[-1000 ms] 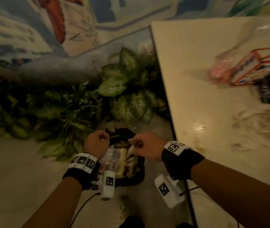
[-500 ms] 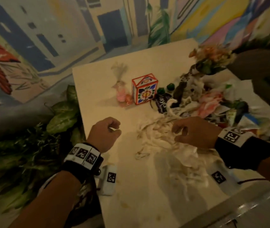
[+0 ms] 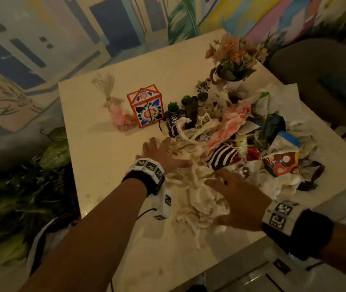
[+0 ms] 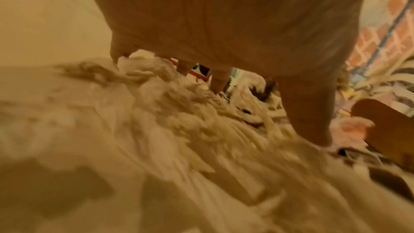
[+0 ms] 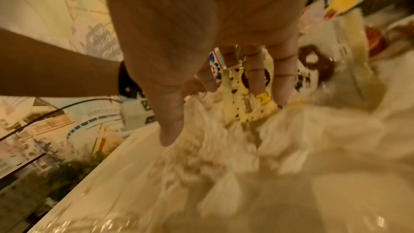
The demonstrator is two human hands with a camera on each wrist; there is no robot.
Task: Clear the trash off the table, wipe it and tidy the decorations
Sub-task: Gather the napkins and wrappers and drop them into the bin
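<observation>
Crumpled white paper scraps [image 3: 197,199]; smooth, slightly glossy table [image 3: 104,148].

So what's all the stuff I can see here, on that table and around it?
table: one, cream, centre
shredded paper: one heap, off-white, near edge under the hands
mixed wrappers and cups: one pile, many colours, right side
floral box: one, red-edged white, upright, far side
cellophane gift bag: one, clear with pink filling, left of the box
flower pot: one, peach blooms, far right corner
leafy plants: several, green, beside the table's left edge
left hand: fingers spread on paper
right hand: fingers spread on paper
</observation>
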